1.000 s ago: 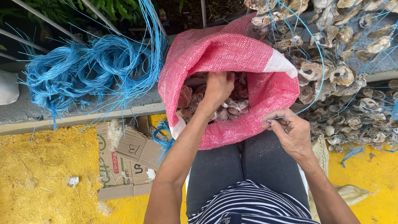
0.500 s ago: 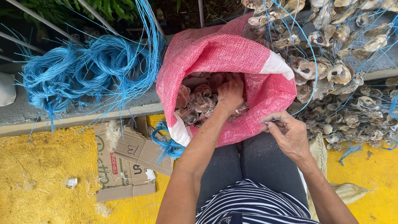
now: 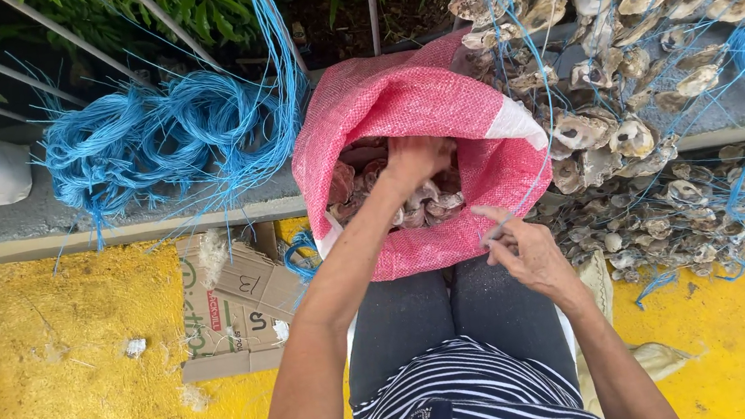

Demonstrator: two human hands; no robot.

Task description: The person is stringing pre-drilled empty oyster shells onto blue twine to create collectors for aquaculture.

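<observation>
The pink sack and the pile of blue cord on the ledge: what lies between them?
In the head view, only bare grey ledge separates the blue cord from the pink sack, crossed by a few loose blue strands.

Yellow floor (image 3: 56, 409) — flattened cardboard (image 3: 238, 307), strung shells (image 3: 666, 211).

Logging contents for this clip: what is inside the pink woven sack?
The pink woven sack holds a pile of shells, pinkish-grey, at its open mouth. The left hand reaches in among them and covers some. How deep the pile goes is hidden by the sack's wall.
</observation>
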